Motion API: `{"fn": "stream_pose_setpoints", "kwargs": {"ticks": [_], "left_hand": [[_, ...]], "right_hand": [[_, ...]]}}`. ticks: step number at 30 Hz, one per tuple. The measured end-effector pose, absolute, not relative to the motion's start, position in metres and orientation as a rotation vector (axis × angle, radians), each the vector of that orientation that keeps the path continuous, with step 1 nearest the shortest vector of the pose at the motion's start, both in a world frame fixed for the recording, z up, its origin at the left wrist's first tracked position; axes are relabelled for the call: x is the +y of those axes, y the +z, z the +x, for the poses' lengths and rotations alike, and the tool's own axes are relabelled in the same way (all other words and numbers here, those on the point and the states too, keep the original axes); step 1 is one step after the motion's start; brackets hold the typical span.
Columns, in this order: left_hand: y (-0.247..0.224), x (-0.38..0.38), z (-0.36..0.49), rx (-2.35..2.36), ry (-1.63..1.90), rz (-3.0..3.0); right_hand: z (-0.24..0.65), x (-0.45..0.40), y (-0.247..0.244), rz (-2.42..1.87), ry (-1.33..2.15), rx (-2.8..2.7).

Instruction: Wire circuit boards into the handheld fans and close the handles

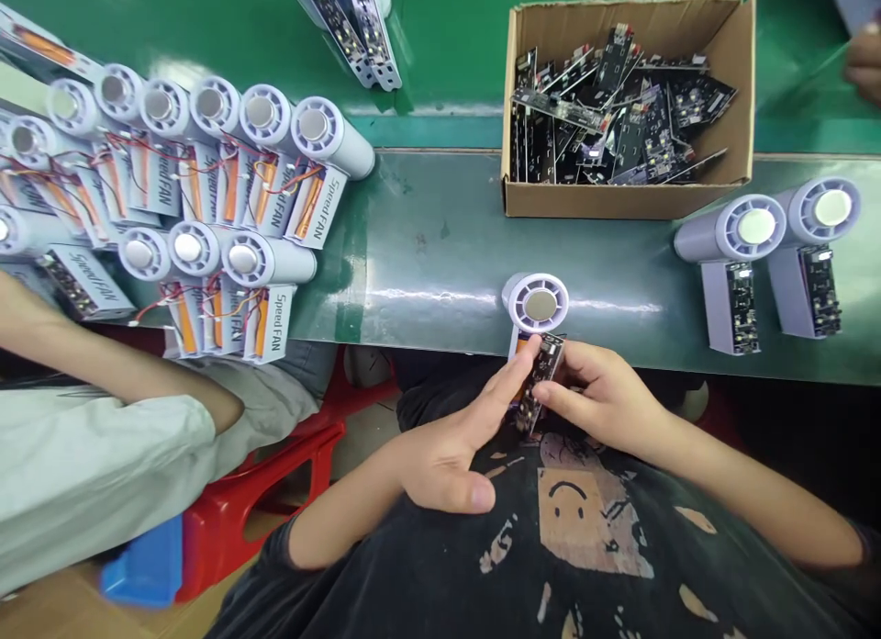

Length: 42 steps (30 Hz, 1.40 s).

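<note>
While the left hand (440, 460) and right hand (606, 402) pinch a small circuit board (539, 382) between them, a white fan (535, 304) sits just above, at the green workbench (427, 253) edge

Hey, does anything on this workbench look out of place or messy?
The circuit boards in the cardboard box lie in a jumbled heap, some askew across others, unlike the neatly lined handheld fans at left, whose red wires trail loosely across neighbouring units.

On the bench (427, 253), rows of fans (262, 116) lie to the left, a box (619, 201) of circuit boards (606, 116) stands back right, two more fans (757, 226) lie far right, and one fan (535, 303) sits at the near edge between.
</note>
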<state>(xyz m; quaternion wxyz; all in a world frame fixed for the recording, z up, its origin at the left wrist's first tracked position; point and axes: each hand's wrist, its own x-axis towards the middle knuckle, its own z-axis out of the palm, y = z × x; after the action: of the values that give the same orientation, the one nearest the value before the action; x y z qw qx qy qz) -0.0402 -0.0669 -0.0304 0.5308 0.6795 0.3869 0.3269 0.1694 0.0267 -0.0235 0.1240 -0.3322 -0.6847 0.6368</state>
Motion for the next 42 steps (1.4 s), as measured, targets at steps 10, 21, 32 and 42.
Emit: {"fn": "stream_pose_setpoints", "kwargs": {"ticks": [10,21,32,42], "left_hand": [[-0.032,-0.04,-0.026,1.593,0.927,2.002],[-0.048,-0.023,-0.01,1.714,1.099,2.153],[-0.044,-0.031,-0.007,1.866,0.995,2.313],[-0.044,-0.029,-0.012,1.777,1.138,2.156]], "right_hand": [[0.17,0.019,-0.032,-0.92,2.29,-1.288],[0.174,0.018,-0.046,-0.861,2.388,-1.187],[0.175,0.015,-0.06,-0.726,2.439,-1.053],[0.175,0.022,-0.06,-0.838,2.339,-1.199]]}}
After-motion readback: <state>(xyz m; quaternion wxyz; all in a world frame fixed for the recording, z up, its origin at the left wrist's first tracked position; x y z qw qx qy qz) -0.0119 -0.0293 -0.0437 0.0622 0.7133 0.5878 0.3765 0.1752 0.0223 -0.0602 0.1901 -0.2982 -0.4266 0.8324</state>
